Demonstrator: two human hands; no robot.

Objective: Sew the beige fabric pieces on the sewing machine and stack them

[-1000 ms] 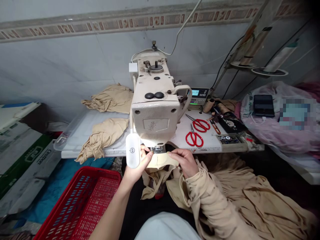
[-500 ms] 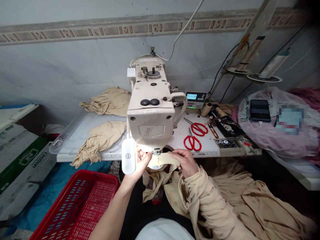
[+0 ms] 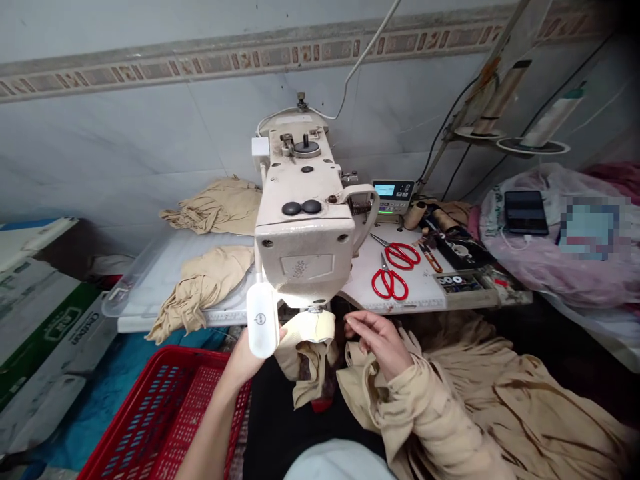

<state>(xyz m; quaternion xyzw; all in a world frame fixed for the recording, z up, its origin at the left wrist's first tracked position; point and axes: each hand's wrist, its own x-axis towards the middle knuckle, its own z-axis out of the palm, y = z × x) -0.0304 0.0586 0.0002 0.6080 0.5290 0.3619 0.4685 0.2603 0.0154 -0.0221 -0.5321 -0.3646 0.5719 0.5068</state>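
Note:
A beige cloth strip (image 3: 300, 328) lies under the needle area of the cream sewing machine (image 3: 305, 260), its right end curling over the front of the machine bed. My left hand (image 3: 249, 357) is at the strip's left edge, thumb tip on the cloth; a white oval device (image 3: 263, 320) hides most of its fingers. Right of the strip and apart from it is my right hand (image 3: 383, 340), thumb and fingertips pinched together; whatever they hold is too small to make out. Beige fabric (image 3: 367, 393) hangs below that hand, and ruched beige cloth covers the right forearm.
Two red-handled scissors (image 3: 390, 285) lie on the table right of the machine, near a parts tray (image 3: 460, 287). Beige cloth bundles (image 3: 207, 280) rest on the left side. A red basket (image 3: 165, 407) stands below left. Thread cones (image 3: 553, 120) rise at the right.
My right hand has let go of the strip's right end and moved slightly right. The strip's freed end now curls downward. My left hand has shifted left, further behind the white device.

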